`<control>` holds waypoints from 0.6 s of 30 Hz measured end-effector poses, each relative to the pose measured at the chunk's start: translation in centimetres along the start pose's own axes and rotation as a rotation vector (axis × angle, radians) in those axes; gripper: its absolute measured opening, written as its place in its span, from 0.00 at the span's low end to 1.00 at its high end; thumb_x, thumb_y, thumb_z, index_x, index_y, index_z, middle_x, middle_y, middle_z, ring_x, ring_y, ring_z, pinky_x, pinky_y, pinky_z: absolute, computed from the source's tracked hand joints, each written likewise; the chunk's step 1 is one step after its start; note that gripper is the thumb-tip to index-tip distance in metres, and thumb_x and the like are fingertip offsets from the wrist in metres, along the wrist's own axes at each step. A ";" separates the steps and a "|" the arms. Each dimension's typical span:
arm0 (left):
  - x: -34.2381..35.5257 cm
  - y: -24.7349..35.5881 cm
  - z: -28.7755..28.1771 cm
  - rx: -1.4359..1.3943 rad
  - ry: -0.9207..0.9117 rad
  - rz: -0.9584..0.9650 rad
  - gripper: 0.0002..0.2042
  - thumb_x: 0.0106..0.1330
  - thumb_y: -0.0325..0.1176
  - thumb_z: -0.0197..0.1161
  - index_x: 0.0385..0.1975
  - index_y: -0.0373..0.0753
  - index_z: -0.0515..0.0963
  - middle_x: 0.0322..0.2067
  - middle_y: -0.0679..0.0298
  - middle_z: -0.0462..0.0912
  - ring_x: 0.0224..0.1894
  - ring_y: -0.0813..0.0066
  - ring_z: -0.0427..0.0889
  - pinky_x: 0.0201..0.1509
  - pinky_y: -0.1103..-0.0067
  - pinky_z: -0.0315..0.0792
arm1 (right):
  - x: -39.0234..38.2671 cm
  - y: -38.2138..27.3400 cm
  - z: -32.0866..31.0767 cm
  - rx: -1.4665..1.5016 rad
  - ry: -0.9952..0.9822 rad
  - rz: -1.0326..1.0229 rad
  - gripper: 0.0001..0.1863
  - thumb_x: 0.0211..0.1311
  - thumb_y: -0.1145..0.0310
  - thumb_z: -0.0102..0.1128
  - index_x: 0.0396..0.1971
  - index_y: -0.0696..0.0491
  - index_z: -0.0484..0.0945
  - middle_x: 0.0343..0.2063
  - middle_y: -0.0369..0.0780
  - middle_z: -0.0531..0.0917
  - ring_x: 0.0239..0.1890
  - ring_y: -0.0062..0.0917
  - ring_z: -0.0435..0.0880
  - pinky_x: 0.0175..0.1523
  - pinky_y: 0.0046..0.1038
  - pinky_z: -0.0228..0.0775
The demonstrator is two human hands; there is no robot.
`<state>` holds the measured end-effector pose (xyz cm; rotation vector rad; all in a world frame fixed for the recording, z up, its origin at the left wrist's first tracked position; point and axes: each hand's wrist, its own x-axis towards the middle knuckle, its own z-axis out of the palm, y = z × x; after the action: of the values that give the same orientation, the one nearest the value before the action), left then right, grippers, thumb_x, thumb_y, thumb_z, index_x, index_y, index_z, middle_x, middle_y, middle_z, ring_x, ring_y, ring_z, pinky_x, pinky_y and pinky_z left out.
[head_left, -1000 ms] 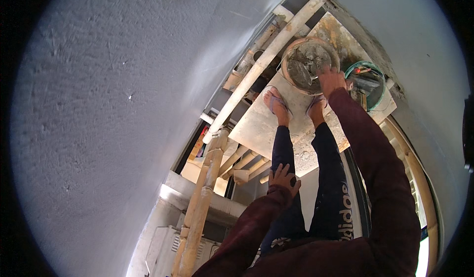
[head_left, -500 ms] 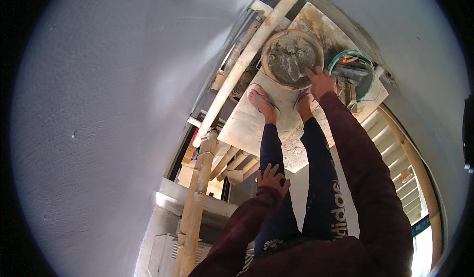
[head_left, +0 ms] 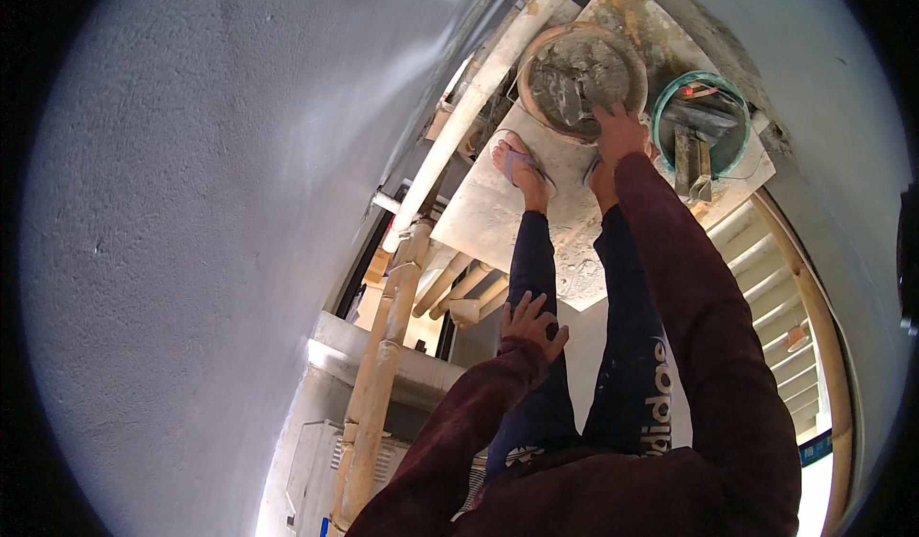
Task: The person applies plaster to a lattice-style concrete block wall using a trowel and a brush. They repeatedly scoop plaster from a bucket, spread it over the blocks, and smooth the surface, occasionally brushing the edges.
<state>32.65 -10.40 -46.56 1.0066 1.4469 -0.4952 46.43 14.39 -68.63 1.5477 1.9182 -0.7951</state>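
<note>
My right hand (head_left: 622,135) is at the near right rim of a round, clay-coloured basin (head_left: 532,106). Its fingers are stretched out and slightly apart over the wet grey mortar (head_left: 593,68) inside. A shiny, pale patch shows in the mortar left of my fingertips; whether it is a tool blade or smoothed mortar, I cannot make out. My left hand (head_left: 531,324) rests on my left leg near the knee, fingers spread, holding nothing. Right of the basin stands a green-rimmed bucket (head_left: 737,159) with a channel-shaped tool (head_left: 691,159) and other tools in it.
Both feet stand in flip-flops on a mortar-stained board (head_left: 488,207). A bamboo pole (head_left: 483,82) runs along its left edge, and bamboo uprights (head_left: 378,393) stand below. A grey wall (head_left: 191,231) fills the left; another wall (head_left: 842,154) rises on the right. White slats (head_left: 766,288) show at lower right.
My right hand has moved a little further up over the mortar. The view has shifted, so the basin and bucket appear higher and further right. My left hand stays on the leg.
</note>
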 end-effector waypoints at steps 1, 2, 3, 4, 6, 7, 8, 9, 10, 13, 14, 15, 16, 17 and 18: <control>0.1 0.0 0.1 0.009 0.000 -0.003 0.19 0.61 0.53 0.57 0.41 0.46 0.81 0.65 0.60 0.62 0.71 0.59 0.49 0.72 0.55 0.36 | -0.2 0.1 0.3 0.038 -0.018 0.011 0.25 0.58 0.69 0.52 0.58 0.36 0.70 0.51 0.41 0.74 0.54 0.43 0.74 0.54 0.49 0.68; 0.1 -0.1 0.0 0.017 0.002 0.002 0.19 0.61 0.52 0.57 0.41 0.46 0.81 0.65 0.60 0.62 0.71 0.59 0.49 0.72 0.55 0.36 | -0.3 0.1 0.6 0.077 -0.035 0.024 0.26 0.57 0.69 0.53 0.57 0.35 0.70 0.51 0.41 0.74 0.55 0.43 0.74 0.55 0.49 0.67; 0.1 -0.2 0.1 0.023 0.001 0.008 0.19 0.61 0.52 0.56 0.41 0.45 0.81 0.65 0.60 0.62 0.71 0.59 0.50 0.72 0.54 0.36 | -0.6 0.0 0.7 0.096 -0.043 0.038 0.26 0.56 0.69 0.54 0.57 0.35 0.71 0.51 0.42 0.74 0.54 0.44 0.74 0.55 0.50 0.66; 0.1 -0.2 0.0 0.029 -0.001 0.014 0.19 0.61 0.52 0.56 0.42 0.45 0.80 0.65 0.59 0.63 0.71 0.59 0.50 0.72 0.54 0.36 | -1.0 -0.3 0.9 0.115 -0.051 0.052 0.26 0.55 0.69 0.54 0.56 0.35 0.72 0.50 0.42 0.74 0.54 0.44 0.74 0.56 0.51 0.65; -0.2 -0.4 0.2 -0.014 0.051 0.021 0.17 0.59 0.51 0.58 0.38 0.46 0.81 0.64 0.60 0.64 0.71 0.59 0.51 0.71 0.53 0.37 | -1.7 -0.2 1.7 0.160 0.017 0.061 0.25 0.54 0.70 0.55 0.54 0.35 0.74 0.49 0.43 0.76 0.53 0.45 0.75 0.57 0.52 0.63; -0.2 -0.5 0.2 -0.034 0.075 0.029 0.17 0.58 0.51 0.59 0.37 0.46 0.81 0.63 0.60 0.64 0.70 0.59 0.51 0.71 0.53 0.37 | -2.0 0.1 3.0 0.185 0.093 0.056 0.24 0.54 0.70 0.54 0.53 0.36 0.76 0.48 0.44 0.76 0.52 0.45 0.75 0.58 0.53 0.62; -0.1 -0.7 0.2 -0.022 0.072 0.041 0.17 0.58 0.51 0.59 0.36 0.46 0.81 0.63 0.60 0.65 0.70 0.59 0.51 0.71 0.53 0.37 | -2.2 0.5 4.2 0.209 0.168 0.051 0.23 0.53 0.71 0.54 0.51 0.37 0.77 0.47 0.45 0.77 0.51 0.45 0.76 0.58 0.54 0.61; -0.1 -0.8 0.2 -0.010 0.072 0.045 0.16 0.58 0.51 0.59 0.36 0.46 0.81 0.63 0.60 0.65 0.70 0.59 0.52 0.71 0.53 0.37 | -2.4 0.6 5.0 0.274 0.198 0.049 0.22 0.53 0.71 0.55 0.50 0.38 0.78 0.46 0.45 0.78 0.50 0.45 0.77 0.58 0.53 0.62; 0.0 -0.9 0.1 0.002 0.070 0.048 0.16 0.58 0.51 0.59 0.36 0.46 0.81 0.63 0.60 0.65 0.70 0.59 0.52 0.71 0.53 0.37 | -2.6 0.7 5.7 0.340 0.229 0.047 0.21 0.53 0.71 0.55 0.49 0.39 0.79 0.45 0.45 0.79 0.49 0.45 0.77 0.58 0.51 0.63; -0.2 -1.1 -0.4 -0.004 0.086 0.056 0.16 0.57 0.50 0.59 0.36 0.46 0.82 0.63 0.60 0.66 0.70 0.58 0.53 0.71 0.53 0.38 | -3.0 0.9 6.9 0.491 0.223 0.057 0.20 0.54 0.69 0.58 0.49 0.44 0.78 0.43 0.45 0.79 0.48 0.44 0.77 0.53 0.43 0.68; -0.2 -1.1 -0.6 0.003 0.079 0.051 0.16 0.58 0.50 0.59 0.37 0.46 0.82 0.62 0.60 0.66 0.70 0.58 0.53 0.71 0.53 0.38 | -3.1 0.8 7.2 0.535 0.204 0.063 0.20 0.55 0.69 0.59 0.50 0.46 0.78 0.42 0.44 0.78 0.48 0.43 0.77 0.51 0.40 0.71; -0.3 -1.0 -1.1 0.010 0.071 0.048 0.16 0.58 0.50 0.59 0.37 0.46 0.82 0.62 0.60 0.66 0.70 0.59 0.53 0.71 0.54 0.38 | -3.1 0.9 7.5 0.556 0.204 0.058 0.20 0.54 0.69 0.60 0.50 0.48 0.78 0.42 0.44 0.78 0.47 0.42 0.77 0.51 0.39 0.71; -0.3 -1.0 -1.3 0.018 0.064 0.045 0.16 0.58 0.50 0.59 0.37 0.46 0.82 0.62 0.60 0.66 0.70 0.59 0.53 0.71 0.54 0.38 | -3.1 1.0 7.8 0.578 0.204 0.053 0.21 0.53 0.68 0.61 0.50 0.49 0.78 0.42 0.44 0.79 0.47 0.42 0.77 0.51 0.38 0.71; -0.2 -1.1 -1.4 0.022 0.057 0.048 0.16 0.58 0.50 0.59 0.37 0.46 0.82 0.62 0.60 0.66 0.70 0.59 0.53 0.71 0.54 0.39 | -3.1 1.1 8.1 0.600 0.203 0.048 0.21 0.52 0.68 0.62 0.50 0.50 0.77 0.42 0.45 0.79 0.47 0.42 0.77 0.51 0.38 0.71; -0.2 -1.2 -1.6 0.028 0.052 0.051 0.16 0.58 0.50 0.59 0.37 0.46 0.82 0.62 0.60 0.67 0.70 0.59 0.53 0.71 0.54 0.39 | -3.1 1.2 8.7 0.627 0.214 0.039 0.21 0.53 0.68 0.62 0.50 0.51 0.77 0.41 0.45 0.79 0.46 0.40 0.78 0.50 0.36 0.71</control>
<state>30.78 -9.84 -46.41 1.0827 1.4599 -0.4567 48.58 6.13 -72.40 2.0966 1.8726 -1.3500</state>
